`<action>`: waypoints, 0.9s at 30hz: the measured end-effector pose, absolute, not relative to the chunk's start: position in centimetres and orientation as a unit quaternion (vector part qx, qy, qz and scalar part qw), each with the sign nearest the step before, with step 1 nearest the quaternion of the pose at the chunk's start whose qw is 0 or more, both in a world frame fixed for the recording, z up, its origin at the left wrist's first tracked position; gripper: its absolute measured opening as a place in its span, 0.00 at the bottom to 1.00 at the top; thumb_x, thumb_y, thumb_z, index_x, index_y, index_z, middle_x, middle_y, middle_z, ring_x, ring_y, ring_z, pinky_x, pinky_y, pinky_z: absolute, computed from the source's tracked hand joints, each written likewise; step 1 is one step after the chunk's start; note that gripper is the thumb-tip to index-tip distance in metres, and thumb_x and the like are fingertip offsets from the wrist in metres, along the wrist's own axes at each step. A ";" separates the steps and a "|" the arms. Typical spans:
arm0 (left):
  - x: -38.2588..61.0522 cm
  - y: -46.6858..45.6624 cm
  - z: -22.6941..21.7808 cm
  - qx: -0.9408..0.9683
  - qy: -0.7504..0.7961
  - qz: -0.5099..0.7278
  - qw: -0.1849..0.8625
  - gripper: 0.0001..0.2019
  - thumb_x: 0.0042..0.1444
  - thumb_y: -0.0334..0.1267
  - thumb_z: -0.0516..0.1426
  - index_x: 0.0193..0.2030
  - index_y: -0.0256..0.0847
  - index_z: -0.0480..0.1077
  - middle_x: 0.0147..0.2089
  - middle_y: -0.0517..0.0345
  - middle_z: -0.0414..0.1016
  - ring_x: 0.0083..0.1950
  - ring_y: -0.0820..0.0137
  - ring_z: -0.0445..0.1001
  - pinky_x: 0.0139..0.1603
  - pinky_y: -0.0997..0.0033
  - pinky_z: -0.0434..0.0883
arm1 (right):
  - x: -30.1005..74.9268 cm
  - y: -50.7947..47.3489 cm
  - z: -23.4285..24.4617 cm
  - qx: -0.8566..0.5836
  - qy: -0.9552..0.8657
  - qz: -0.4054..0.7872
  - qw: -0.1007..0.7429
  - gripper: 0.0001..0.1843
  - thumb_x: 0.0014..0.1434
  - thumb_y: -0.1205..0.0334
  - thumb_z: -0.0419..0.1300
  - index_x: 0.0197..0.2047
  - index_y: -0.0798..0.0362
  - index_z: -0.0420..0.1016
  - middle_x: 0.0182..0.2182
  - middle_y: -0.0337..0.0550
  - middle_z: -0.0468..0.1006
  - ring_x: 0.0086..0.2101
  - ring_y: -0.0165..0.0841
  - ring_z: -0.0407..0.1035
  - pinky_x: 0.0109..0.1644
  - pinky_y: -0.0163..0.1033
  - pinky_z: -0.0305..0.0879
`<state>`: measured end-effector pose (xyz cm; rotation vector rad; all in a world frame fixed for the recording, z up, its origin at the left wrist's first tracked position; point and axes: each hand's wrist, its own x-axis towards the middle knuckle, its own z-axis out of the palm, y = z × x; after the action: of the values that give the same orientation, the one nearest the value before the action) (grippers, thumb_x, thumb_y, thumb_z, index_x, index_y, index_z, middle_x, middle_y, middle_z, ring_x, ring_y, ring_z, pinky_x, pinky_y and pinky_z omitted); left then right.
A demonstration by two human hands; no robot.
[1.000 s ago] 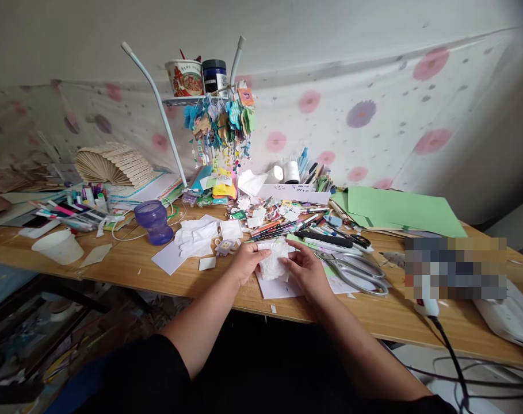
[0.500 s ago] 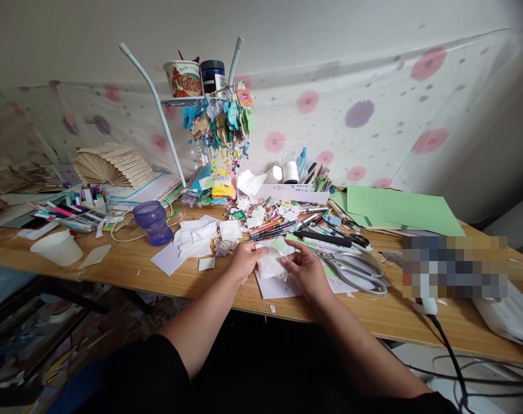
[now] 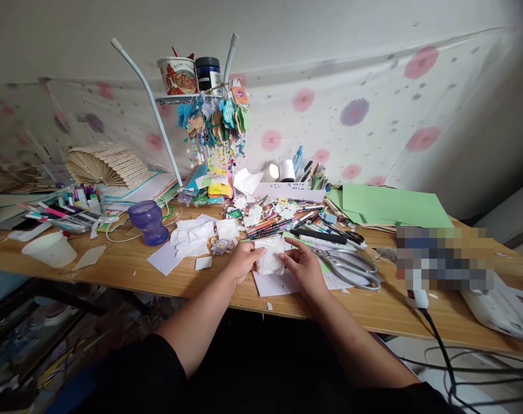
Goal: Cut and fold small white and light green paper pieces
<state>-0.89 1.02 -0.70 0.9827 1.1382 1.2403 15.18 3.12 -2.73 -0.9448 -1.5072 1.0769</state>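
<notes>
A small white piece, crinkled like tissue (image 3: 270, 257), is held up between both hands over the front of the table. My left hand (image 3: 245, 260) pinches its left edge, fingers closed. My right hand (image 3: 302, 263) grips its right edge between thumb and fingers, the index finger reaching along the top corner. Below lies a white sheet of paper (image 3: 276, 286). Just right of my right hand rest large silver scissors (image 3: 351, 270). Left of my left hand are crumpled white tissues (image 3: 194, 237) and a small square card (image 3: 203, 263).
Pens and pencils (image 3: 278, 221) crowd the middle of the table (image 3: 226, 293). A purple cup (image 3: 149, 223) and a white cup (image 3: 49, 250) stand left. Green paper (image 3: 394, 206) lies back right. A white-handled corded tool (image 3: 416, 293) is at right. A rack (image 3: 151, 98) holds hanging ornaments.
The white tissue piece now looks flatter and squarer between my hands. Both hands keep their grip nearly in place. The whole view has shifted slightly.
</notes>
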 end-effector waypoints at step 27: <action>-0.3 1.2 -2.2 0.626 0.562 0.441 0.311 0.07 0.51 0.37 0.54 0.34 0.39 0.72 0.32 0.58 0.75 0.33 0.71 0.72 0.34 0.73 0.68 | 18.5 -0.3 -1.7 -0.288 -0.923 0.028 0.254 0.12 0.59 0.61 0.55 0.46 0.47 0.74 0.46 0.44 0.78 0.46 0.42 0.68 0.53 0.53 0.57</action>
<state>-0.28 1.22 -2.20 1.6522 1.4846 1.1652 18.51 -0.29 -1.74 -0.7817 -2.5078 0.0768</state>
